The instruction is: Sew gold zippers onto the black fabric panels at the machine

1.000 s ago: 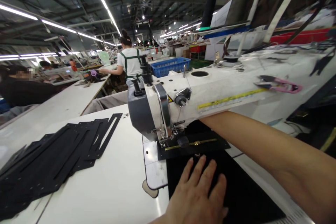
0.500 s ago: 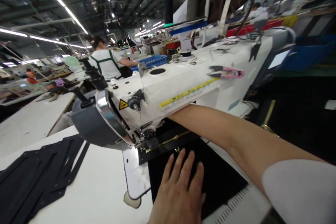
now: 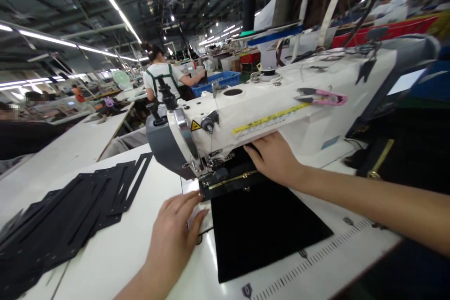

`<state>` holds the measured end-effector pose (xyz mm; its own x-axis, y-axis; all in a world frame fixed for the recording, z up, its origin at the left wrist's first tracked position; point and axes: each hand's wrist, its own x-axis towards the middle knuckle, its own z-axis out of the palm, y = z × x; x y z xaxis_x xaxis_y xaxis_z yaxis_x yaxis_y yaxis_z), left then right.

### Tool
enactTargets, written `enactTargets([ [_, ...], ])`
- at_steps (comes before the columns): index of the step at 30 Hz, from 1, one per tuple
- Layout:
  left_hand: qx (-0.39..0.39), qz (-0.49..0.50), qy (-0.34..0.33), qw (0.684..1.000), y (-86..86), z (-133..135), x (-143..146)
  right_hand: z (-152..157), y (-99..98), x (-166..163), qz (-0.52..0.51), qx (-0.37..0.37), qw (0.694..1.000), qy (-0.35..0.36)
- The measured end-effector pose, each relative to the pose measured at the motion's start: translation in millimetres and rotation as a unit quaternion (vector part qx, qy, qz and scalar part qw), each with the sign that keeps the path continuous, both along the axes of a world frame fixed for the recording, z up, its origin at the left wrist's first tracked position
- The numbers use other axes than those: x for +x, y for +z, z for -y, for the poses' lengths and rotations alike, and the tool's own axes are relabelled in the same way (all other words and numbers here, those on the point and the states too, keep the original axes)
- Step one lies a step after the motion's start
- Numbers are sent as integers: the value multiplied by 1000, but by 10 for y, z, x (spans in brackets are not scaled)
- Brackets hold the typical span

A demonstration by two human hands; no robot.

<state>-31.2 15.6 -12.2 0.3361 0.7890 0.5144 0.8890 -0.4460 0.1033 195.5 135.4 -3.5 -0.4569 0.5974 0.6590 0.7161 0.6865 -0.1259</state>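
Observation:
A black fabric panel point(image 3: 267, 229) lies on the white sewing machine's bed, with a gold zipper point(image 3: 234, 179) set in a black strip across its far end. My left hand point(image 3: 176, 225) is open, its fingertips touching the strip's left corner beside the presser foot and its thumb apart. Across the panel's far right part, my right hand point(image 3: 276, 157) rests palm down below the machine arm. Its visible fingers are apart and touch the black material; the rest are hidden. The sewing machine point(image 3: 274, 108) has its needle area point(image 3: 207, 168) close above the strip.
Several black strips with slots point(image 3: 80, 211) lie overlapping on the white table at left. Pink-handled thread snips point(image 3: 325, 97) rest on the machine arm. Thread cones point(image 3: 249, 7) stand behind it. A co-worker point(image 3: 165, 77) stands beyond, near a blue crate point(image 3: 218, 82).
My left hand has moved left off the panel to the strip's corner. My right hand has drawn back from under the machine arm and now shows. The view has shifted left.

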Motion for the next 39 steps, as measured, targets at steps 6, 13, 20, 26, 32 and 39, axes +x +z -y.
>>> enactTargets([
  [6, 24, -63, -15, 998, -153, -204, 34, 491, -234, -362, 48, -71, 980, 179],
  [13, 40, -90, 13, 995, -198, -153, 98, 360, -348, -533, 56, -83, 974, 205],
  [20, 44, -104, 34, 993, -196, -175, 125, 354, -298, -508, 114, -91, 966, 215],
  [26, 45, -90, 24, 995, -142, -209, 146, 337, -318, -507, 123, -88, 966, 210],
  [32, 42, -88, 12, 995, -129, -222, 143, 336, -312, -508, 111, -91, 966, 215],
  [39, 30, -73, 17, 997, -160, -264, 126, 304, -285, -534, 97, -108, 964, 222],
])
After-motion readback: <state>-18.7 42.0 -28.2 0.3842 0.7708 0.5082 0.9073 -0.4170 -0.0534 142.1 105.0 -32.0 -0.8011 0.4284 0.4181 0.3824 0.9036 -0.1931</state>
